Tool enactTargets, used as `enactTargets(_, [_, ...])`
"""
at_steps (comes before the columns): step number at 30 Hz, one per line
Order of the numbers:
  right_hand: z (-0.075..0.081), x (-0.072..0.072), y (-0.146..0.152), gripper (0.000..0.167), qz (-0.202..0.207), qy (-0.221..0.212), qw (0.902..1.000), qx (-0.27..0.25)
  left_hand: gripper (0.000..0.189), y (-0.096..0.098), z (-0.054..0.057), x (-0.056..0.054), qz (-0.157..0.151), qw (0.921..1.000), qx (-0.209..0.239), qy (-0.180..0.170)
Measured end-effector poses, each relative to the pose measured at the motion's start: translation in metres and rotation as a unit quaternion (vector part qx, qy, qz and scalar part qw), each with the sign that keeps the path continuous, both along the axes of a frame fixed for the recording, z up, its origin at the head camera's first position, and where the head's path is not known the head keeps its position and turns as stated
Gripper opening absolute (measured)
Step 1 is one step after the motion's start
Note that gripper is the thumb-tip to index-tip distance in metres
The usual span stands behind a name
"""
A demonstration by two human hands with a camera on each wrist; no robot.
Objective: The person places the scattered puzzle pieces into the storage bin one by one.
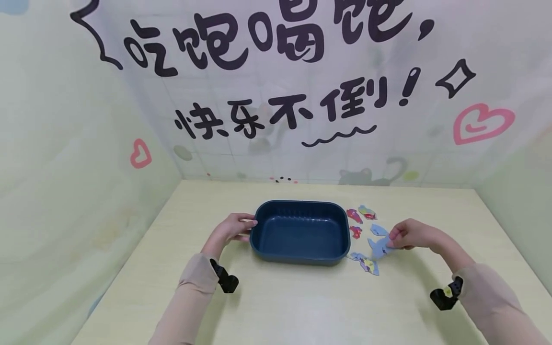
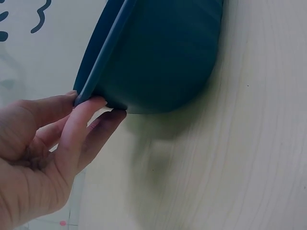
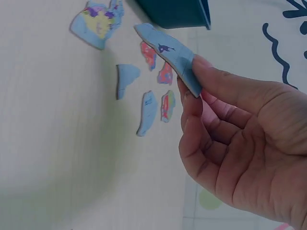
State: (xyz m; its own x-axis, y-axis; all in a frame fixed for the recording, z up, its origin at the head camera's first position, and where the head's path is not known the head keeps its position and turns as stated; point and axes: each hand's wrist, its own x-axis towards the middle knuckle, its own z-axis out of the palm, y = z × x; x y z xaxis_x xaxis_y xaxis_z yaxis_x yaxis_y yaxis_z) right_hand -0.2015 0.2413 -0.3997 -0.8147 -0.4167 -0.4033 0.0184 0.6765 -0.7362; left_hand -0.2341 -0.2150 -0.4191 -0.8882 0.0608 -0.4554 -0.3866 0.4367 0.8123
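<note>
A dark blue rectangular basin (image 1: 299,258) stands on the table. At its left end my left hand (image 1: 235,226) grips the rim between thumb and fingers, as the left wrist view shows on the basin's wall (image 2: 158,62). To the right of the basin, my right hand (image 1: 411,235) pinches a light blue puzzle piece (image 3: 168,48) with a small dark print, held above the table. Below it lie two smaller light blue pieces, one curved (image 3: 147,112) and one notched (image 3: 127,79). Several red or multicoloured pieces lie nearby, including a yellow and purple one (image 1: 366,264).
The pale wooden table (image 1: 310,306) meets a printed cloth backdrop (image 1: 276,163) with black lettering behind, and cloth hangs at both sides. A black wrist camera (image 1: 224,277) is strapped to the left sleeve, another camera (image 1: 446,296) to the right.
</note>
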Motion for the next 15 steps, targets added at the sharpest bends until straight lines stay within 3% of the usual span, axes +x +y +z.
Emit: enactTargets(15, [0.021, -0.017, -0.017, 0.031, -0.010, -0.009, 0.9992, -0.038, 0.041, 0.000, -0.002, -0.001, -0.001, 1.0000, 0.002, 0.000])
